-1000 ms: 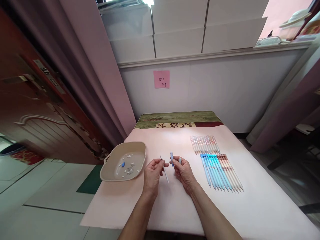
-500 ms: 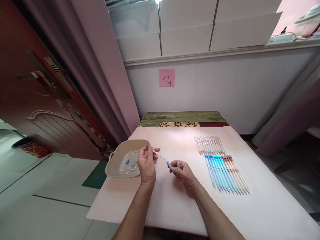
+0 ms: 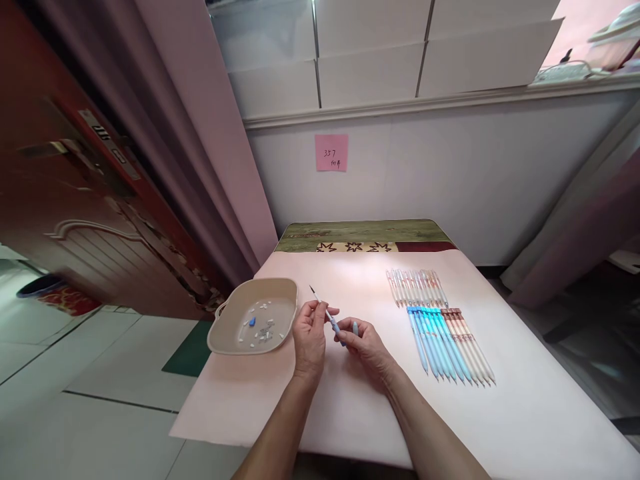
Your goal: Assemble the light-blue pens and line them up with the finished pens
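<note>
My left hand (image 3: 309, 338) pinches a thin white pen refill (image 3: 317, 296) with a dark tip that points up and to the left. Its lower end meets the top of a blue pen barrel (image 3: 335, 326); how deep it sits inside I cannot tell. My right hand (image 3: 369, 345) is closed around that barrel, and the fingers hide much of it. A small light-blue rounded piece (image 3: 355, 328) sticks up between the right fingers. Both hands are above the pink-white table cover (image 3: 360, 427).
Left of my hands stands a beige basin (image 3: 215, 337) holding small white bits and a blue piece (image 3: 253, 321). To the right lie a row of clear-looking pens (image 3: 417, 287) and a row of blue pens (image 3: 435, 343) beside brown-topped white pens (image 3: 467, 343).
My left hand has moved right, away from the basin, bringing the refill to the barrel's top. The gap between refill and barrel has closed. My right hand has hardly moved.
</note>
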